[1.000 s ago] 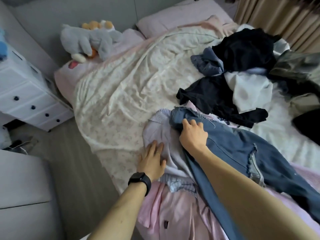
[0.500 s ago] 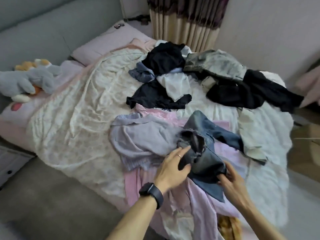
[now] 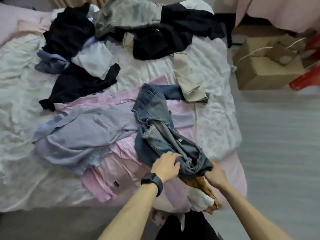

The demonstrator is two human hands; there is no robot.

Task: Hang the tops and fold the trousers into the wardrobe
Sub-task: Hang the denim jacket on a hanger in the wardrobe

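We are on the trouser step. Both hands are on the blue jeans, which lie crumpled and twisted near the foot of the bed. The jeans rest on top of a pink striped shirt and just beside a lilac-blue shirt. Their far end reaches up towards the beige trousers.

Our left hand, the one wearing the black watch, curls its fingers over the bunched near end of the denim. Our right hand clutches the same bunch from the other side. Frayed edges and a paler inner face show, but we cannot tell whether we are holding the waistband or a hem.

Folding has not begun, by our reading, because the legs are wound round each other. Black garments are heaped further up the bed and remain unsorted. The wardrobe is not in view.

The next move calls for lifting the jeans clear of the shirts and shaking the twist out. We then need to find the waistband and lay one leg over the other on a bare stretch of sheet. Pulling low could drag the pink shirt along, so the lift should go upward first.
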